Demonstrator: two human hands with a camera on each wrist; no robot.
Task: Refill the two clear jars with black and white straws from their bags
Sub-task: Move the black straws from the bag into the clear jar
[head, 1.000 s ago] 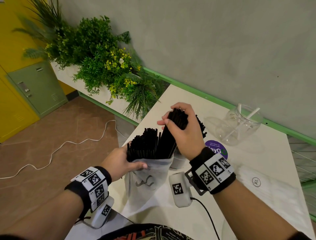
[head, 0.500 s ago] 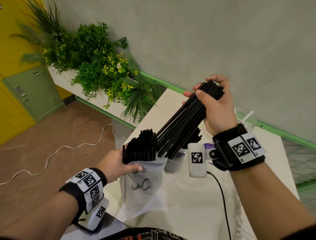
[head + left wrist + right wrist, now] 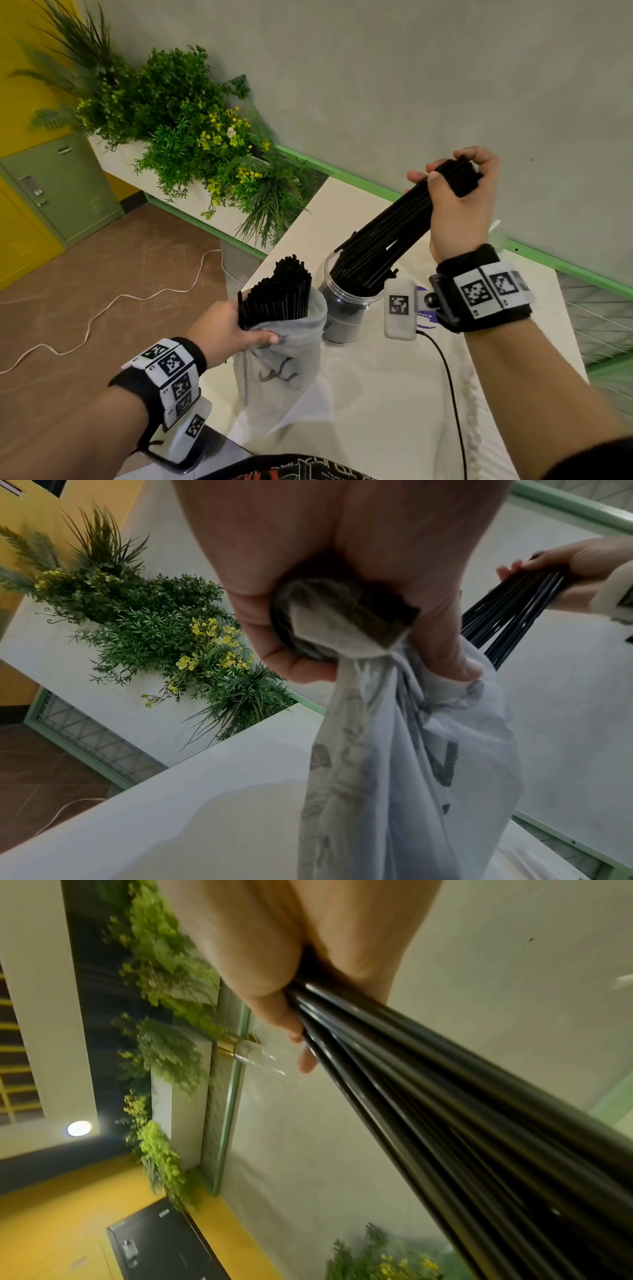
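a bundle of black straws (image 3: pixel 394 226) slants from upper right down to lower left, its low ends just inside the mouth of a clear jar (image 3: pixel 346 301) near the middle of the white table (image 3: pixel 376 394). the jar already looks dark with straws. the right hand (image 3: pixel 455 209) has its fingers curled tight round the bundle's high end, well above the jar. just left of the jar, a pale bag (image 3: pixel 284 356) stands with more black straws (image 3: pixel 277 291) sticking out of its top; the left hand (image 3: pixel 226 332) grips the bag's neck, fingers wrapped round plastic and straws together. behind the right wrist, a second clear jar (image 3: pixel 496 236) is mostly hidden.

to do this well, i'd say stand the bundle more upright over the mouth before loosening the grip, since the low ends are fanning and a few could catch the rim or spill onto the table. the left hand should keep the bag upright. green plants (image 3: pixel 191 137) sit beyond the table's far left edge.
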